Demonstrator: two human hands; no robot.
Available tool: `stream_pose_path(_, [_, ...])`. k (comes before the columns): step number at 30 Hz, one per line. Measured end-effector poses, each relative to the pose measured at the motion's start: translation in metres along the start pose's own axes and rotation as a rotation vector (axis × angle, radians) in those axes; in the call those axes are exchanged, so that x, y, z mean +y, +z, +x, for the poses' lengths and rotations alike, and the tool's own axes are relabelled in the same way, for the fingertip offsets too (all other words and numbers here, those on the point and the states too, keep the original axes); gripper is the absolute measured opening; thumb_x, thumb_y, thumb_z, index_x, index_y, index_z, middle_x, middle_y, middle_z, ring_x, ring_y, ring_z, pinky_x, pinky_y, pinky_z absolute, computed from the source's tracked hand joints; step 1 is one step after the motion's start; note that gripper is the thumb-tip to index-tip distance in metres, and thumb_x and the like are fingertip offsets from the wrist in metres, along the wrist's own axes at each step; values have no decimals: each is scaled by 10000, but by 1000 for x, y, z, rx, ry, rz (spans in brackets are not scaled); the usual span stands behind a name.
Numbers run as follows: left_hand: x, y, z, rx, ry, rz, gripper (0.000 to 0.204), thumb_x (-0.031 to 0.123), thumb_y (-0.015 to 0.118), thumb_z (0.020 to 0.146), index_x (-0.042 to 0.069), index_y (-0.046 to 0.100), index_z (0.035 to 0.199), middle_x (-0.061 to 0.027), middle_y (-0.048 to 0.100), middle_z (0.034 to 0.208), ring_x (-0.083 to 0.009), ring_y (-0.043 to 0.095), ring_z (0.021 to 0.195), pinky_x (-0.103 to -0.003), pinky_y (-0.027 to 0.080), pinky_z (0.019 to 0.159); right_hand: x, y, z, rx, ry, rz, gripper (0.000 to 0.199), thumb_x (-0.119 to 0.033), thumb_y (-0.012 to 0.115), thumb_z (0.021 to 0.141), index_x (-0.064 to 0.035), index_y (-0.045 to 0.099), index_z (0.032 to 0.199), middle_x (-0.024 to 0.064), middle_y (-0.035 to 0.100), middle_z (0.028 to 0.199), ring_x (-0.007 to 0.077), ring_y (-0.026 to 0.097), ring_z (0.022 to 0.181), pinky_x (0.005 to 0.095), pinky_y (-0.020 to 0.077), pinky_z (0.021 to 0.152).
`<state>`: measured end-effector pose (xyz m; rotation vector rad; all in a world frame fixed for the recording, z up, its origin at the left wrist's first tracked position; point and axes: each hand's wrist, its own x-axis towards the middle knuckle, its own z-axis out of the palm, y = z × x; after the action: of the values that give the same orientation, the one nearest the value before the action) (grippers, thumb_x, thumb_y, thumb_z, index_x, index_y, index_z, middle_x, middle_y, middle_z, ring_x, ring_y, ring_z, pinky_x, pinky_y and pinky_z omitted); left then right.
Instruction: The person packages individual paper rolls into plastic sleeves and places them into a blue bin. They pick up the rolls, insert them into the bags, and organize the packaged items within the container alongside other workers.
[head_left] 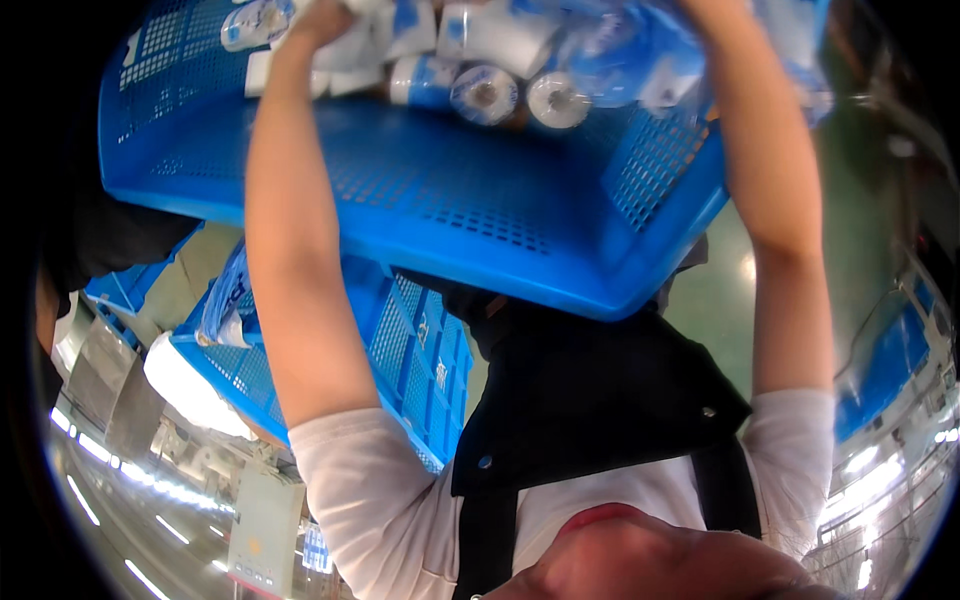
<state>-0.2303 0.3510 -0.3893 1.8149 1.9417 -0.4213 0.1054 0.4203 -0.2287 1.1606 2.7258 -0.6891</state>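
Note:
A large blue perforated crate (430,235) is tilted in front of me, with its near rim toward my body. Rolls in clear and blue-printed wrap (485,95) lie heaped along its far side, several with their round ends facing me. Over the left part of the heap is my left hand (325,20), close to the wrapped rolls. Its fingers are blurred and partly cut off by the upper edge. My right forearm (770,150) reaches up past the crate's right side, and the hand itself lies beyond the picture.
Below and left stand more blue crates (395,340), one with a blue-printed plastic wrapper (228,300) hanging at its rim. Dark clothing (130,240), seemingly another person's, shows at the far left. Green floor (715,290) appears on the right.

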Motion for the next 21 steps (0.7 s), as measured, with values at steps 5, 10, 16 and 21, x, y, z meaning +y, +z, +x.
stream_pose_path(5, [142,95,-15,-447,439,180,326,331,533,744,63,580,925,-159,599,907,-313,562,870,-401,432,777,2,6,1,274,91,163,305,-248,520,622,32,611,700,238,591,756,365,583,745,420,467,698])
stream_pose_path(10, [190,160,-44,-508,352,235,336,283,540,742,64,529,996,-152,556,979,-290,514,933,-382,404,812,5,2,-5,413,46,294,270,-218,526,620,20,620,705,229,595,748,349,590,741,409,472,690])
stream_pose_path(16, [189,184,-41,-521,223,228,386,225,547,738,64,469,1080,-143,504,1064,-263,456,1008,-358,370,856,4,-12,-5,533,32,407,228,-199,551,617,-11,640,711,202,610,749,311,605,753,378,483,688])
stream_pose_path(21, [181,167,-39,-537,138,123,452,177,554,735,65,418,1151,-136,461,1136,-241,408,1071,-339,341,891,-9,-13,-3,592,23,476,197,-184,573,614,-37,656,716,179,622,750,280,617,762,353,491,686])
